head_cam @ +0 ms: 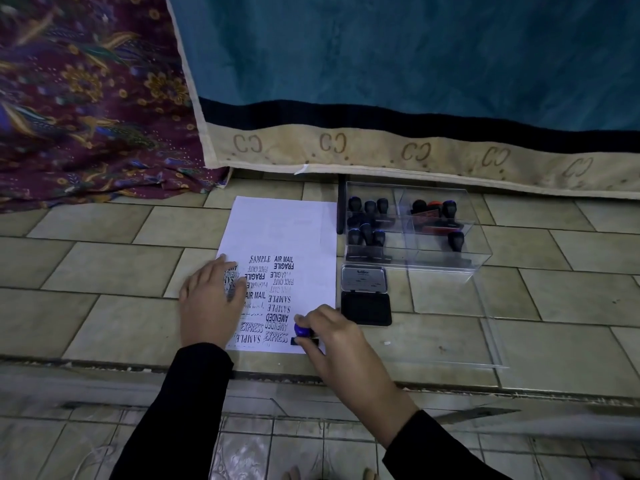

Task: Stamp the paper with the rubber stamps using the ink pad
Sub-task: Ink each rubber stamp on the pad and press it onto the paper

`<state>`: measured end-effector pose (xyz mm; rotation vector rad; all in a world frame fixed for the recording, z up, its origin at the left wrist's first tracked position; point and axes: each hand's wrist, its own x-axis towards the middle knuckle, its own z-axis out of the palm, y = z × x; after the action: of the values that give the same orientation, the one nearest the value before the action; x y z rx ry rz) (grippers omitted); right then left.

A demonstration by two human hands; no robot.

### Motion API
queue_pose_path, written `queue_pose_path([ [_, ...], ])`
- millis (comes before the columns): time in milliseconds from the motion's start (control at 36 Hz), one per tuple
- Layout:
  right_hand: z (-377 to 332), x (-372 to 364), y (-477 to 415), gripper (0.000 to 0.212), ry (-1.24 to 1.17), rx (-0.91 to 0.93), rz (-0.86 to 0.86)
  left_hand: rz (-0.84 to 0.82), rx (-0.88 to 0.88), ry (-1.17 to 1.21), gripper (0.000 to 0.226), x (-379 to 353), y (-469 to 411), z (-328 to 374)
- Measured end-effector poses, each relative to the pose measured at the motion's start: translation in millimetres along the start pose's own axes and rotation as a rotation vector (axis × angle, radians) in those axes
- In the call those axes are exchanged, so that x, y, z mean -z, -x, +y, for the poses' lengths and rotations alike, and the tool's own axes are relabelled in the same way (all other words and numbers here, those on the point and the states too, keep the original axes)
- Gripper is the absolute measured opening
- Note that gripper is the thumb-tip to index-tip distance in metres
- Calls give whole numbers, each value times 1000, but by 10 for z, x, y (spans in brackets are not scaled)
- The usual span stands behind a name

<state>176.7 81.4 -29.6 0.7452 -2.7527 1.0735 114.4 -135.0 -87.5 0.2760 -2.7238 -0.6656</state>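
Note:
A white sheet of paper (291,230) lies on the tiled floor, its lower half covered with several black stamped words. My left hand (211,303) rests flat on the sheet's left edge, fingers spread. My right hand (332,337) grips a rubber stamp (303,332) with a blue knob, its dark base pressed on the paper's lower right corner. The open ink pad (366,308) sits just right of the paper, lid tilted up behind it. A clear plastic box (481,251) holds several more stamps (369,220).
The box's clear lid (485,323) lies flat on the floor right of the ink pad. A teal cloth with a beige border (415,154) hangs behind the box and paper. A patterned purple fabric (86,116) is at the far left. A step edge (104,365) runs below the paper.

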Motion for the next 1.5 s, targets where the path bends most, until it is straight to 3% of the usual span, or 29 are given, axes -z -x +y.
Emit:
queue_pose_path([
  [695,21,-18,60,10,-57,-2,11,-17,1,-17,30,17,2,12],
  [806,49,-53,68,16,-83,-30,22,-12,-3,-20,30,6,-3,6],
  [889,63,11,11,18,-205,-108,89,-12,-7,-16,29,-2,-7,-14],
  [1001,227,372,-216,28,-371,-271,327,0,-12,-11,29,-10,-7,-23],
  [1251,1030,1192,-779,23,-186,-414,592,-2,5,10,28,-2,-9,-5],
  [1501,1431,1150,-1203,22,-35,-449,500,1,14,-1,28,13,-3,17],
])
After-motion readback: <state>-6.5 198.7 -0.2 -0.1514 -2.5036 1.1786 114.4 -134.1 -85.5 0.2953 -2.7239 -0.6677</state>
